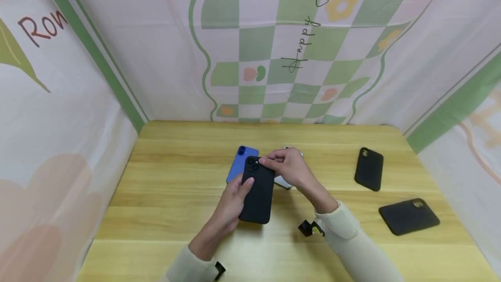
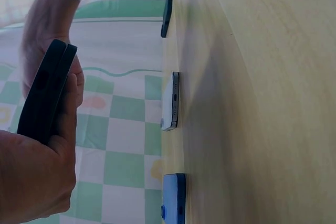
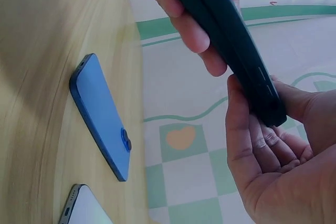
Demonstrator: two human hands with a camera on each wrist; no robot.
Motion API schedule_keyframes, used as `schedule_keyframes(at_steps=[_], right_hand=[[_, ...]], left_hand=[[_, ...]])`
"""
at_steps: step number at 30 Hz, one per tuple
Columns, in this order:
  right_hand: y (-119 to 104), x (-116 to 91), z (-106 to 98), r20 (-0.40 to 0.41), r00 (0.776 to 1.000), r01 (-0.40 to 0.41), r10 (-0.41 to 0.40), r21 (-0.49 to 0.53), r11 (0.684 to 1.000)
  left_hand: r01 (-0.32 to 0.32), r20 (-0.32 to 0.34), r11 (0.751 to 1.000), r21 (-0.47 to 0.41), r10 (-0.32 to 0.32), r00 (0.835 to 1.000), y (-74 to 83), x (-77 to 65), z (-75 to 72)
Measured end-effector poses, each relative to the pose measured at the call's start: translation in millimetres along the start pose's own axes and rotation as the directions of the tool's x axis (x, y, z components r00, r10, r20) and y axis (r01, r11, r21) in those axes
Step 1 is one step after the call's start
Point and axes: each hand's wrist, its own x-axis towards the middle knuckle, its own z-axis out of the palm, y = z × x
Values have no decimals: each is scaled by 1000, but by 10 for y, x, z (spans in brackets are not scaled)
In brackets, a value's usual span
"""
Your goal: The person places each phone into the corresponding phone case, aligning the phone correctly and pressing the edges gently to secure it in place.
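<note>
While the left grip (image 1: 231,200) pinches its left long edge, the flat, matte-black, phone-shaped slab (image 1: 257,197) sits above the pale wood-grain worktop (image 1: 168,212), long axis pointing away. Right grip (image 1: 292,168) nearer its camera end, pinching far right corner; slab lies leftward, personward of it. Beyond slab, left: flat blue phone (image 1: 236,166).

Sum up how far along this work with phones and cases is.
Done: nothing clearly; the blue phone and the pale phone look uncased.
In hand: the left hand holds a black phone, apparently cased, while the right hand pinches its camera end; whether fitting or removing is unclear.
Likely remaining: those first two phones, with two black cases lying apart.
</note>
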Motion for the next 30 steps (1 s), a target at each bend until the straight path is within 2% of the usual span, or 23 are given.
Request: schedule_keyframes(at_steps=[8,17,22,27,30], right_hand=[[53,-4,1,-6,1000,-15,15,45,999],[191,34,-8,10,999,-48,47,189,981],[169,1,-21,10,999,-34,33,186,982],[130,-34,-52,12,1000,-6,4,176,984],[104,-48,-74,14,1000,4,-6,155,988]], left_hand=[[-6,0,1000,-8,6,1000,11,-25,14],[-4,26,1000,-13,4,1000,20,-45,29],[-10,44,1000,-1,10,999,15,-46,15],[-11,49,997,75,8,999,53,-50,-15],[-18,42,985,170,11,999,89,-49,-38]])
